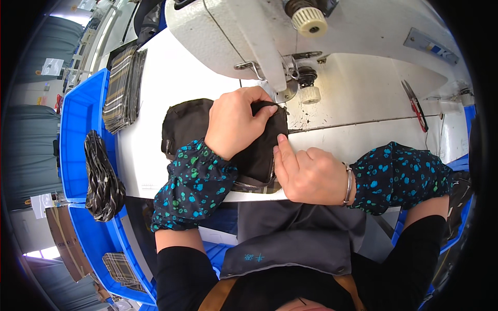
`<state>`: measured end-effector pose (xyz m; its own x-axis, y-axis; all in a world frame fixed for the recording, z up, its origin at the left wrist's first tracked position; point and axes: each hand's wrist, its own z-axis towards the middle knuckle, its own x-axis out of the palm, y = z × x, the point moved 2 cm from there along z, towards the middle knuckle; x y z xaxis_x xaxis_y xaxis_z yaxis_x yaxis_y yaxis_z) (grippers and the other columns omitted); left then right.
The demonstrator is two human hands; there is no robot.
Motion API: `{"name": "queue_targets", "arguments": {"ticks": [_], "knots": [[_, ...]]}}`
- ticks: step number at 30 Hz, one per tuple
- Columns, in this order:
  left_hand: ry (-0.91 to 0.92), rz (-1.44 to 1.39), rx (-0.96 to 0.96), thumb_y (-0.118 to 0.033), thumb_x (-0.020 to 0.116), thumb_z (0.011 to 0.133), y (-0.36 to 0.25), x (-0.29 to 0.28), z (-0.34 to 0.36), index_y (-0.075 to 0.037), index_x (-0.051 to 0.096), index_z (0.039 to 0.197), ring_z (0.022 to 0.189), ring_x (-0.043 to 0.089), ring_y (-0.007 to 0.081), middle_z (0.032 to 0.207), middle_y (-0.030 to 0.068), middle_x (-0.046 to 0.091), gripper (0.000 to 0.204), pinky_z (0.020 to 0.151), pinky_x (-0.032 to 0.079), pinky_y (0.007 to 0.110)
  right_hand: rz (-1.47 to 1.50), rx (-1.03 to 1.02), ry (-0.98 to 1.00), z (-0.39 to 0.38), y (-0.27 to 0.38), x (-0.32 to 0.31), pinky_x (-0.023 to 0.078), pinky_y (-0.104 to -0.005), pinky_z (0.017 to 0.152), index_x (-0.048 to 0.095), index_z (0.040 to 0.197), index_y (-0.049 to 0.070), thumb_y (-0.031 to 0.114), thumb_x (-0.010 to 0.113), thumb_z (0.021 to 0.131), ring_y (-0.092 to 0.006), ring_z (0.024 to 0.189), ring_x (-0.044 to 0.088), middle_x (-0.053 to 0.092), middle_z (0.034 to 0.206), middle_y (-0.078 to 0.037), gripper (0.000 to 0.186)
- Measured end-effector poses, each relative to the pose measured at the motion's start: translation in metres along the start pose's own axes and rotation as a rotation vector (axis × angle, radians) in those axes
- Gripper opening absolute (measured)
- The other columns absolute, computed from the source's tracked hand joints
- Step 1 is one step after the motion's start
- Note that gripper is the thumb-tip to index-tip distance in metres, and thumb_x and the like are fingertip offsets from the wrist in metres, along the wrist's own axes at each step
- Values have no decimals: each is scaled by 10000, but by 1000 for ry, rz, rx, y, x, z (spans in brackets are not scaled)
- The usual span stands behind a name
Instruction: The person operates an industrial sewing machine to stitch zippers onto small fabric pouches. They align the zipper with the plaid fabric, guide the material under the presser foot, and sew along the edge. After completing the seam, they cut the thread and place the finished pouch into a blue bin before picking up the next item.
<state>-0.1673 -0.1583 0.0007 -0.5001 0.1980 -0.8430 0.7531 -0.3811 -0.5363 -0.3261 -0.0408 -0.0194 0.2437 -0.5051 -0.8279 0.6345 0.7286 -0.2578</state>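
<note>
Near the white bench's front edge, the dark-brown, zippered fabric piece is best kept flat, the left hand pinching its far edge, the right hand, grip unclear, touching its right edge.

sewing machine blocking beyond cloth, free tabletop rightward, then snips

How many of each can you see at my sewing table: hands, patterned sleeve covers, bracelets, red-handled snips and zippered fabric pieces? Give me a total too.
Hands: 2
Patterned sleeve covers: 2
Bracelet: 1
Red-handled snips: 1
Zippered fabric piece: 1
Total: 7
</note>
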Motion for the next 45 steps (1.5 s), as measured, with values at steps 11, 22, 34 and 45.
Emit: {"name": "queue_targets", "arguments": {"ticks": [11,22,34,45], "knots": [[-35,222,118,-227,773,898,-5,8,-9,-80,701,924,877,704,312,854,73,737,165,787,467,471,17,5,30,0,1,-1,409,-256,449,741,919,-107,111,691,791,-134,491,590,742,996,-373,258],[-107,126,37,-255,764,899,16,9,15,-63,793,932,858,725,377,854,155,761,197,790,469,491,46,54,-7,7,-22,16,493,-285,452,736,930,-75,92,705,804,-157,494,637,749,1037,-348,212],[-167,115,143,-282,766,901,31,20,38,-63,809,911,725,677,393,723,160,709,224,744,442,486,75,77,31,9,-36,20,493,-291,457,743,986,-67,96,688,824,-140,497,632,755,1077,-326,237],[-283,286,225,-269,819,854,28,3,29,-99,771,1047,927,667,325,919,95,711,261,872,431,467,74,87,-10,13,-35,22,488,-286,452,738,987,-84,85,684,827,-141,502,641,756,1066,-323,239]]}}
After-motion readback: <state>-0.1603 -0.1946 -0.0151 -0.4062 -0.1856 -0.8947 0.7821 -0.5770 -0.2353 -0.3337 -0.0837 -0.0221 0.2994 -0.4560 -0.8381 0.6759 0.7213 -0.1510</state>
